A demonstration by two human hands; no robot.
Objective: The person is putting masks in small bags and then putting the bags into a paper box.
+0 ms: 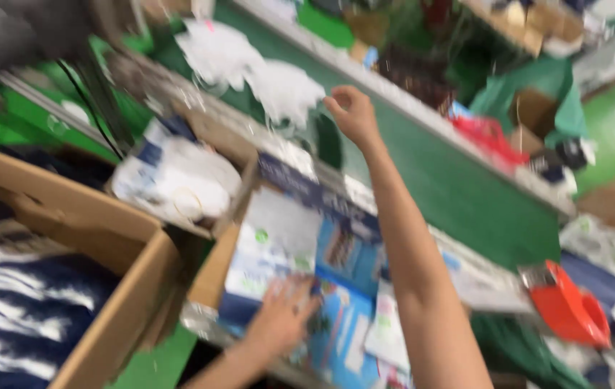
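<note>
Left hand [279,317] flat on blue-white packets [307,252] (grip released), right hand [354,115] loosely curled, empty, near white bags [250,68].

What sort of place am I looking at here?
Probably a packing or sorting station in a warehouse or workshop. A green conveyor belt runs past open cardboard boxes, the left hand rests on flat packaged goods, and a red tape dispenser lies nearby.

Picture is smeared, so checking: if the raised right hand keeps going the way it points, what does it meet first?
Most likely the crumpled white plastic bags lying just beyond the right hand, on the green conveyor belt. Blur hides the depth, so the hand may pass above them.
</note>
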